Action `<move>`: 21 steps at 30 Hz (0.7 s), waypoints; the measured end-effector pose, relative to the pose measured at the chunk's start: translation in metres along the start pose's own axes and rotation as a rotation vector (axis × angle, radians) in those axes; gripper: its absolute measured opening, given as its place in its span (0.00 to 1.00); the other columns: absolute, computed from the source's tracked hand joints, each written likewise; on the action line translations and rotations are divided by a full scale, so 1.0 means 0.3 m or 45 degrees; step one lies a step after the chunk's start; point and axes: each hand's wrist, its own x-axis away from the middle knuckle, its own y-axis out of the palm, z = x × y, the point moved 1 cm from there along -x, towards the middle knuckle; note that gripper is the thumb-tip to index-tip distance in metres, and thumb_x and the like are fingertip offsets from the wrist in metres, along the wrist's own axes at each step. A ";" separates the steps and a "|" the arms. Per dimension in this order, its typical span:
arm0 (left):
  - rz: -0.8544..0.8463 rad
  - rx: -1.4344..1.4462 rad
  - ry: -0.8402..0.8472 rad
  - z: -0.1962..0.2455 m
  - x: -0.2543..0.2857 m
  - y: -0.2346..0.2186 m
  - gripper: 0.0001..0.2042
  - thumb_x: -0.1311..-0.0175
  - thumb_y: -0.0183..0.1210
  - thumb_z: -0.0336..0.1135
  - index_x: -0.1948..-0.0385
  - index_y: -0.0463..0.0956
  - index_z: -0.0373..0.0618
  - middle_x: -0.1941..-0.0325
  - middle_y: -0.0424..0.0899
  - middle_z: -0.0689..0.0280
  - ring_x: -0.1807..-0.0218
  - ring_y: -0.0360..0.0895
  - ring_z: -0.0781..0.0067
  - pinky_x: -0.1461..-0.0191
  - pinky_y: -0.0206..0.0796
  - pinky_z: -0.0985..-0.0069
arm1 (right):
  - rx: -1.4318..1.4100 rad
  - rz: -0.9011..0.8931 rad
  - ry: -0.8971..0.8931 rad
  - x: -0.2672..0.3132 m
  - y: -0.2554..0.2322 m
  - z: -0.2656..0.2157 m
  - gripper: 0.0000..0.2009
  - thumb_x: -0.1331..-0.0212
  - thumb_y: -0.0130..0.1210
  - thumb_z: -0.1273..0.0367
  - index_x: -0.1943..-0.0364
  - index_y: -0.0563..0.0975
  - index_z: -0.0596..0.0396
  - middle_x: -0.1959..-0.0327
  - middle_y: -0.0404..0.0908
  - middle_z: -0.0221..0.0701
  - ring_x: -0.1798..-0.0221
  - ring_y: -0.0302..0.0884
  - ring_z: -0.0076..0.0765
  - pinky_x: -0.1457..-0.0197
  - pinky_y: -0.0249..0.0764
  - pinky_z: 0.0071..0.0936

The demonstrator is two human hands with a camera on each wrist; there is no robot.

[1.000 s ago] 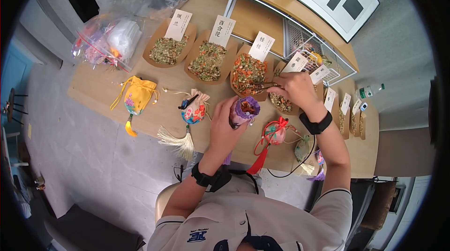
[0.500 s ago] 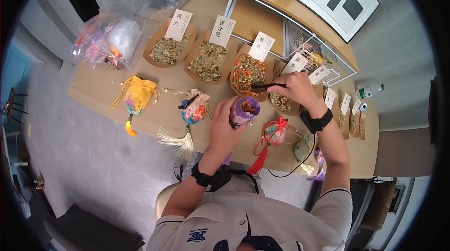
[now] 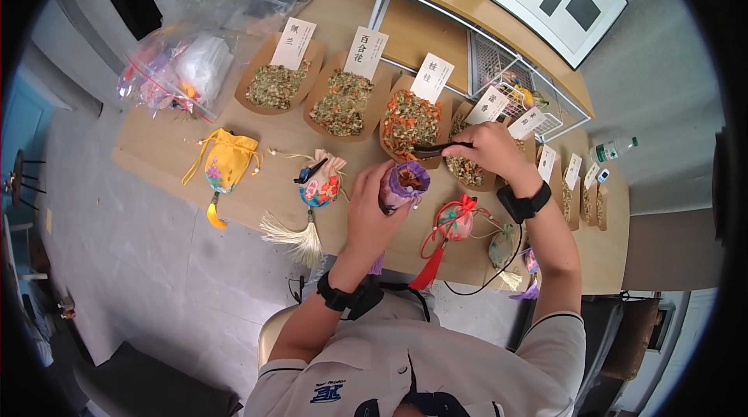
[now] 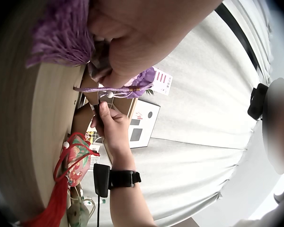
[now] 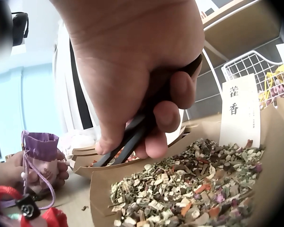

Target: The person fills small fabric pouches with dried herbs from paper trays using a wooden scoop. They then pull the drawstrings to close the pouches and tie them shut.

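My left hand (image 3: 371,206) grips a purple drawstring pouch (image 3: 402,191) with its mouth up; brown and orange dried bits show inside. A purple tassel (image 4: 61,33) hangs from it. My right hand (image 3: 492,150) holds black tongs (image 3: 442,150) between thumb and fingers. Their two arms (image 5: 130,144) lie close together in the right wrist view, tips hidden behind a tray's edge. In the head view the tips overlap the near end of a paper tray of orange and green dried herbs (image 3: 410,121), just above the pouch's mouth.
More labelled paper trays of herbs (image 3: 340,105) line the table to both sides. Nearer lie a yellow pouch (image 3: 231,160), a cream-and-blue tasselled pouch (image 3: 319,183), and a red-corded pouch (image 3: 455,222). Behind stand a wooden shelf (image 3: 425,31) and a plastic bag (image 3: 171,66).
The tongs, spread over the herbs a second ago, have come together and shifted slightly nearer the pouch. My left hand stays in place with the pouch.
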 end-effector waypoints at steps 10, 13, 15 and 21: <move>-0.013 0.021 -0.019 0.000 -0.002 0.000 0.32 0.55 0.70 0.26 0.41 0.72 0.40 0.45 0.76 0.56 0.42 0.77 0.57 0.39 0.70 0.67 | 0.246 0.044 -0.028 -0.004 0.015 -0.052 0.20 0.45 0.63 0.47 0.73 0.87 0.50 0.78 0.83 0.34 0.75 0.80 0.44 0.71 0.73 0.35; -0.012 0.025 -0.007 -0.004 -0.002 0.002 0.32 0.55 0.70 0.26 0.41 0.72 0.40 0.44 0.76 0.56 0.42 0.77 0.57 0.39 0.70 0.67 | 0.298 0.089 -0.065 0.000 0.027 -0.062 0.21 0.43 0.60 0.46 0.74 0.87 0.49 0.80 0.82 0.34 0.76 0.80 0.43 0.72 0.73 0.36; -0.006 0.010 0.005 0.001 -0.003 0.000 0.32 0.54 0.70 0.26 0.41 0.72 0.40 0.44 0.76 0.56 0.42 0.77 0.57 0.39 0.70 0.67 | 0.324 0.100 -0.067 0.003 0.032 -0.066 0.23 0.40 0.56 0.44 0.75 0.86 0.48 0.81 0.81 0.34 0.75 0.81 0.43 0.73 0.74 0.37; -0.004 0.011 -0.003 0.004 -0.002 -0.001 0.32 0.54 0.70 0.26 0.41 0.72 0.40 0.44 0.76 0.56 0.42 0.77 0.57 0.39 0.69 0.67 | 0.275 0.109 -0.034 0.007 0.027 -0.092 0.23 0.39 0.57 0.46 0.76 0.86 0.49 0.80 0.81 0.35 0.74 0.80 0.44 0.72 0.75 0.37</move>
